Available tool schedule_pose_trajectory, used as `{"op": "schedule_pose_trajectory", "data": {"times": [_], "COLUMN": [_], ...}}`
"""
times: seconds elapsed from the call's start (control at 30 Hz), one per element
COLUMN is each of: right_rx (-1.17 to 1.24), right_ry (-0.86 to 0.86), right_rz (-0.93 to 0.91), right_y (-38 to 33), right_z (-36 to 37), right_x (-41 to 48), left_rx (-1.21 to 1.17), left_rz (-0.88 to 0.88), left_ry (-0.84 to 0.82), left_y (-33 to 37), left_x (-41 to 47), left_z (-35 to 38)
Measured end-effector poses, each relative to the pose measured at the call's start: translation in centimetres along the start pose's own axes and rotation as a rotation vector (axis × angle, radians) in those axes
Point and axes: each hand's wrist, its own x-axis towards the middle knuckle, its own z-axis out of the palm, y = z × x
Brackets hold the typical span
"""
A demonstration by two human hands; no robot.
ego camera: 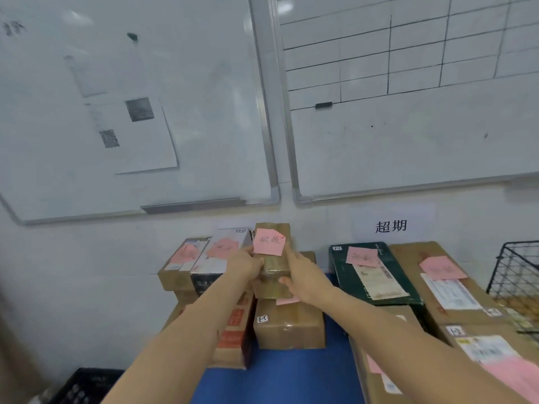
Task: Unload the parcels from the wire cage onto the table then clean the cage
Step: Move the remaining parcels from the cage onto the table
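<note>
Both my hands hold a small brown taped parcel [272, 274] with a pink note on top, above a stack of boxes at the back of the blue table [280, 374]. My left hand [243, 265] grips its left side. My right hand [302, 275] grips its right side, thumb curled under the near end. A brown box [288, 326] sits directly beneath. The black wire cage [513, 275] stands at the far right edge, partly cut off.
More parcels with pink notes lie on the table: brown and white ones at the left [201, 258], a dark green one [370, 272] and large brown boxes [437, 284] at the right. Whiteboards hang on the wall behind. A black crate [84, 386] sits low left.
</note>
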Motion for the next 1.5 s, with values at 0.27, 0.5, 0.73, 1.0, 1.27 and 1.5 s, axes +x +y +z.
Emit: {"op": "schedule_pose_trajectory", "data": {"times": [0.27,0.5,0.73,1.0,1.27,1.5], "right_rx": [-0.009,-0.025,-0.179,-0.185,-0.417,-0.447], "right_ry": [0.017,0.071,0.048,0.049,0.053,0.107], "right_rz": [0.068,0.089,0.082,0.021,-0.081,0.005], "right_y": [-0.4,-0.6,-0.4,0.3,2.6,9.5], "right_z": [2.1,2.7,2.9,1.5,-6.1,-15.9], "right_x": [2.9,5.1,6.9,6.0,2.0,-6.4], "left_rx": [0.630,0.749,0.691,0.646,0.886,0.861], "left_rz": [0.257,0.226,0.203,0.328,0.433,0.492], "left_ry": [-0.019,-0.059,-0.054,0.043,-0.001,-0.004], "left_y": [-2.1,-2.8,-3.5,-2.9,1.6,10.3], "left_x": [3.6,5.9,7.0,6.9,4.6,-1.8], "left_z": [-0.6,-1.2,-0.9,-1.8,-0.6,6.6]}}
